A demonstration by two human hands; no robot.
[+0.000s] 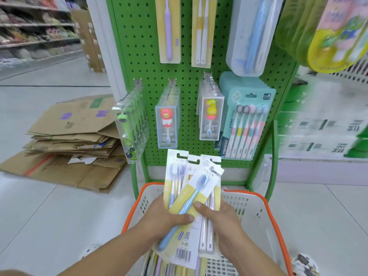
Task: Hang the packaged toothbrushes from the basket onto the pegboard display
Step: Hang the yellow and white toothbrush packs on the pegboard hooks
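The packaged toothbrushes were fanned out in my two hands above the basket, just below the green pegboard. My left hand gripped the stack's lower left, thumb curled across the tilted front pack with the blue brush. My right hand held the right side, fingers bent round the packs, thumb pressed on the yellow card. A barcode showed on the front pack's bottom. On the pegboard to the right, the five-brush pack read "VIBAO".
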